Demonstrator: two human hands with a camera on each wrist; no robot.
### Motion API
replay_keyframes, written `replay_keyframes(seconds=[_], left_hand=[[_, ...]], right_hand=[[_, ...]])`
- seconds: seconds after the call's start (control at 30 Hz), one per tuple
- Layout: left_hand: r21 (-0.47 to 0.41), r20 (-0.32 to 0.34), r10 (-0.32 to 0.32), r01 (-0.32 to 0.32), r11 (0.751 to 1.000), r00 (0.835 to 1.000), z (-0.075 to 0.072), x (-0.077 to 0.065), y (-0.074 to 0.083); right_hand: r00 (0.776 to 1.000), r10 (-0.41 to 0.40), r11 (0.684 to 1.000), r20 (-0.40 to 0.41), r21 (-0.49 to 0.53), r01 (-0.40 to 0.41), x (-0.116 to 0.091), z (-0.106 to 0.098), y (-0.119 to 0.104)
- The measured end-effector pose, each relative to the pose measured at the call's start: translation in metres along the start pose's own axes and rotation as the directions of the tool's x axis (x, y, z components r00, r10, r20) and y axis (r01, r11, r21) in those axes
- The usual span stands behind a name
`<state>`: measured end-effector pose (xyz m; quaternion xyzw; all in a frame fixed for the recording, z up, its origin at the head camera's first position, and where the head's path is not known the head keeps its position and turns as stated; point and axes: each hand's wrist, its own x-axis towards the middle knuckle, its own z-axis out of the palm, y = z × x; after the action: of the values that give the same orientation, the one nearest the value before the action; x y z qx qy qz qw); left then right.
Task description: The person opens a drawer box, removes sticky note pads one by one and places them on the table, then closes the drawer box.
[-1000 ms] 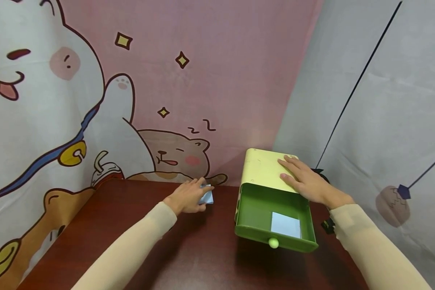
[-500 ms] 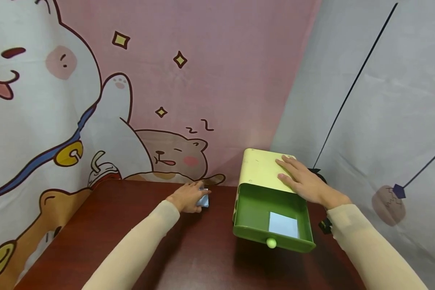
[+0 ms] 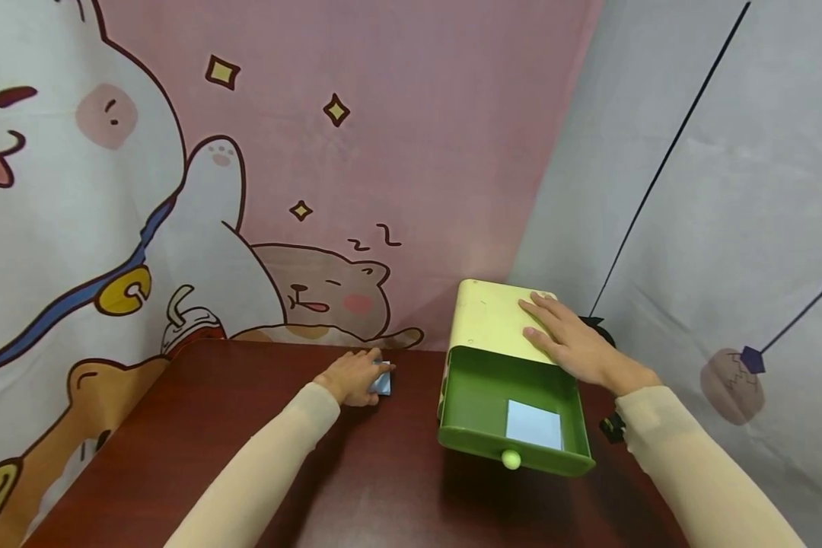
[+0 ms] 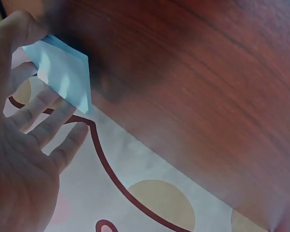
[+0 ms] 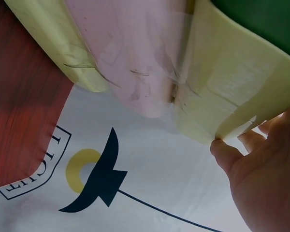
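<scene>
My left hand (image 3: pixel 352 378) is over the back of the table and pinches a small pale-blue square of paper (image 3: pixel 383 380). In the left wrist view, the thumb touches the upper edge of the paper square (image 4: pixel 65 72), and the fingers reach along its other side. Flat on the light-yellow top of a small drawer cabinet (image 3: pixel 489 320) rests my right hand (image 3: pixel 571 342), fingers spread. Its green drawer (image 3: pixel 479 407), with a round knob (image 3: pixel 511 459), is pulled out. Inside lies another pale-blue square (image 3: pixel 534 424).
The dark red-brown tabletop (image 3: pixel 383 487) ends at a printed cloth backdrop (image 3: pixel 418 137). In the right wrist view, the cabinet's side shows yellow and pink rounded sections (image 5: pixel 135 72). A small dark object (image 3: pixel 613 428) sits by the right forearm.
My left hand has lowered slightly with the paper square. The right hand keeps its place on the cabinet top. The head view has turned a little to the right.
</scene>
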<state>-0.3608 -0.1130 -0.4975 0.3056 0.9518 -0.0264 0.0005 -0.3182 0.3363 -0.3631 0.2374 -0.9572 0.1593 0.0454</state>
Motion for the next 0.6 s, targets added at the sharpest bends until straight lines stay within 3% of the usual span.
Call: replay_keyframes(seconds=[0.6], left_hand=[[-0.096, 0.051, -0.024, 0.029, 0.995, 0.998, 0.013, 0.002, -0.004]], right_hand=[[1.000, 0.010, 1.000, 0.011, 0.003, -0.010, 0.000, -0.003, -0.002]])
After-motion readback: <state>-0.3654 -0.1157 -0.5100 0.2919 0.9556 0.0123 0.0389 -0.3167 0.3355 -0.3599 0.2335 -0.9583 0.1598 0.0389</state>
